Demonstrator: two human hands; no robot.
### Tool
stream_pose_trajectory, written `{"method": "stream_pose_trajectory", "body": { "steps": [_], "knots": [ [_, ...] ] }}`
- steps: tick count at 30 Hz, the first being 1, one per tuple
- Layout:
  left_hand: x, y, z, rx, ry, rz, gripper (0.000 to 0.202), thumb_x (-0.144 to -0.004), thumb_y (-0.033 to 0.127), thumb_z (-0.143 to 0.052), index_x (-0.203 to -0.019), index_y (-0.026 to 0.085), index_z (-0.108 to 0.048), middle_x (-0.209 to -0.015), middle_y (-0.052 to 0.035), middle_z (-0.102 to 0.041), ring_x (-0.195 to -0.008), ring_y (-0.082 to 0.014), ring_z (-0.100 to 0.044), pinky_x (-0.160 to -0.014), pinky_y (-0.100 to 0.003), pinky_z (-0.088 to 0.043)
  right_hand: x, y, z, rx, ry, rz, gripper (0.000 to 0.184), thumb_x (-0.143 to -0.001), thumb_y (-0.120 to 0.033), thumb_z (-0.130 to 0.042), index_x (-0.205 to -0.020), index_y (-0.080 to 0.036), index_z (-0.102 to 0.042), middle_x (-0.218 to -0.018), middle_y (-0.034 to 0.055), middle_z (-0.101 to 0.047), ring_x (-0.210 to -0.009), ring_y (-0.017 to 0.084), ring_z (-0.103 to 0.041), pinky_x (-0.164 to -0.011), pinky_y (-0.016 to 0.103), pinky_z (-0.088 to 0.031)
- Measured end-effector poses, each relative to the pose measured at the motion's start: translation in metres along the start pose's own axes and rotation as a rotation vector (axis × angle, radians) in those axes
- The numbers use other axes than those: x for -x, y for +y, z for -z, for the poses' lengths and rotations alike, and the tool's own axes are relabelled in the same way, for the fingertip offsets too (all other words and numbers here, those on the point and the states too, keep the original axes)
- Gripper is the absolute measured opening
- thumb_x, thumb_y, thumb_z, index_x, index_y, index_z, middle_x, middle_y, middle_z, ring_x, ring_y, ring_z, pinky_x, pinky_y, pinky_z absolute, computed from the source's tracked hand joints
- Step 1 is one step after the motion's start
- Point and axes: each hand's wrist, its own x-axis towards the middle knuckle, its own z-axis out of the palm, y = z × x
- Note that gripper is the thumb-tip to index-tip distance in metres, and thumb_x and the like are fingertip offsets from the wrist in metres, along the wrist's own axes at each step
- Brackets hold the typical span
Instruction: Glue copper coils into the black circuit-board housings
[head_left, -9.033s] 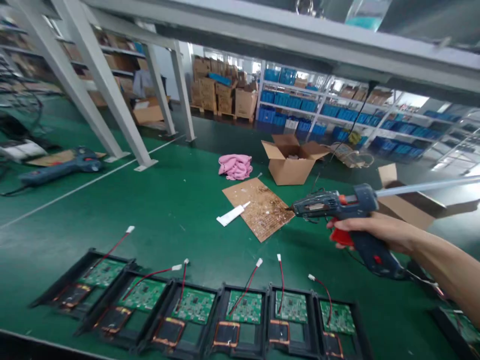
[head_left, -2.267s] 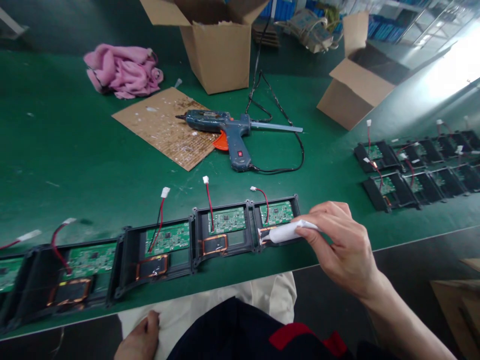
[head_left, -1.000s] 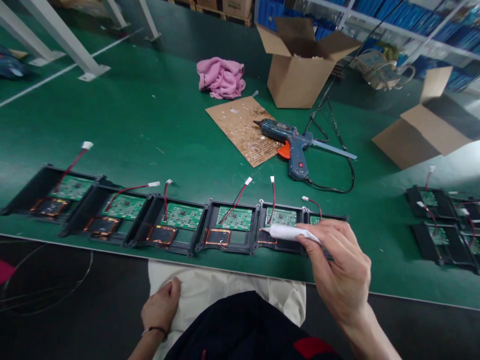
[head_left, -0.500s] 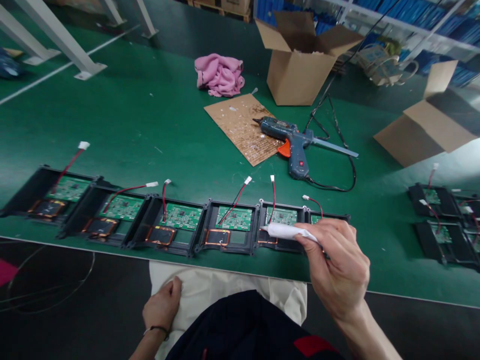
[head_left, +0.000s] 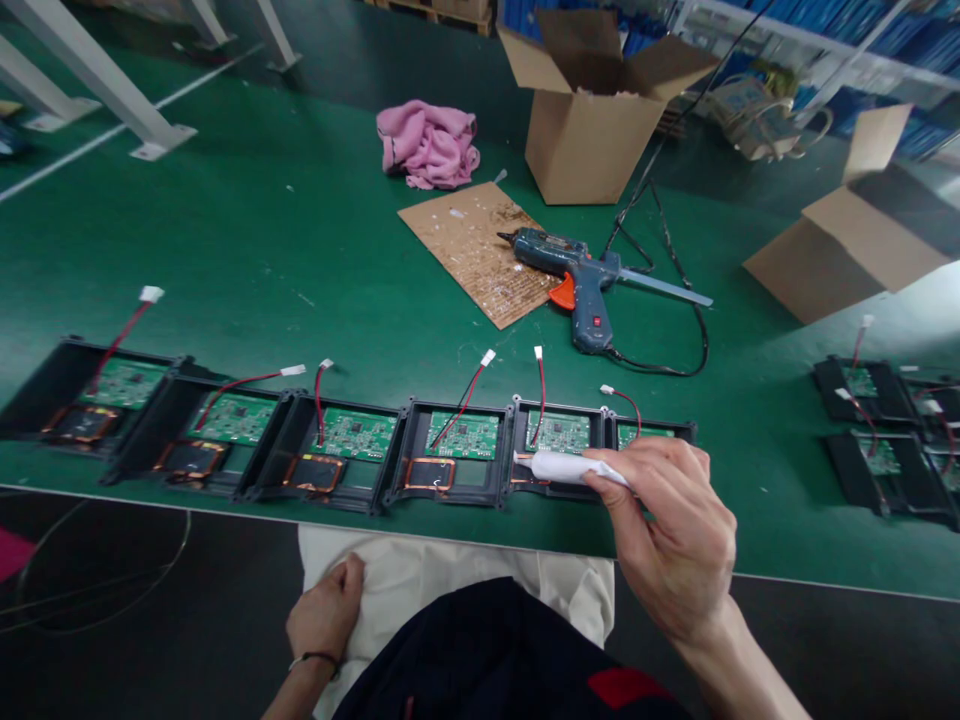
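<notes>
My right hand [head_left: 675, 530] pinches a white squeeze tube [head_left: 562, 467], its narrow nozzle pointing left. The nozzle tip is over the copper coil at the lower left of a black plastic housing [head_left: 515, 430]; whether it touches cannot be told. Inside that housing a green circuit board [head_left: 559, 432] carries a red lead with a white plug. To its left stand several like housings with boards and coils, among them one housing [head_left: 495, 490] directly beside it. Another housing [head_left: 686, 432] is partly hidden behind my right hand. My left hand [head_left: 328, 607] rests closed on my lap, nothing visible in it.
Beyond the row, a glue gun [head_left: 592, 305] lies partly on a stained cardboard sheet [head_left: 457, 235], its cord trailing right. Behind are a pink cloth [head_left: 427, 145] and an open carton [head_left: 574, 150]. At right are another carton [head_left: 832, 250] and more housings [head_left: 855, 480].
The tube and my right hand have shifted very slightly left, nozzle still at the same housing. The whole view has shifted a little. My left hand stays on my lap.
</notes>
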Motion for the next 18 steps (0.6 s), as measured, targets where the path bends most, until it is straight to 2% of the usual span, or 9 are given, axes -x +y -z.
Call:
{"method": "stream_pose_trajectory", "body": {
  "steps": [6,12,18],
  "knots": [
    [0.002,0.001,0.002,-0.007,0.016,-0.007,0.054,-0.089,0.049,-0.020,-0.096,0.021,-0.066,-0.085,-0.0132,-0.070,-0.083,-0.0296,-0.065,-0.067,-0.032,-0.041,-0.001,0.006,0.002,-0.024,-0.062,-0.045,0.010,-0.084,-0.014,-0.061,-0.088,-0.020,-0.068,-0.084,0.0002,-0.070,-0.081,0.018,-0.058,-0.079,0.039,-0.042],
    [0.001,0.002,0.001,-0.008,0.021,-0.011,0.054,-0.089,0.048,-0.021,-0.099,0.021,-0.066,-0.085,-0.0131,-0.070,-0.082,-0.0292,-0.065,-0.068,-0.032,-0.042,-0.001,0.012,0.004,-0.068,-0.090,-0.148,0.011,-0.086,-0.019,-0.059,-0.090,-0.022,-0.069,-0.078,0.0013,-0.066,-0.079,0.019,-0.056,-0.073,0.037,-0.045],
    [0.001,0.003,0.001,-0.022,0.018,-0.010,0.055,-0.090,0.048,-0.020,-0.100,0.020,-0.066,-0.088,-0.0139,-0.070,-0.083,-0.0296,-0.065,-0.068,-0.032,-0.042,-0.001,0.012,0.003,-0.068,-0.103,-0.166,0.009,-0.086,-0.018,-0.059,-0.087,-0.020,-0.068,-0.075,0.0011,-0.064,-0.077,0.018,-0.055,-0.071,0.035,-0.043]
  ]
}}
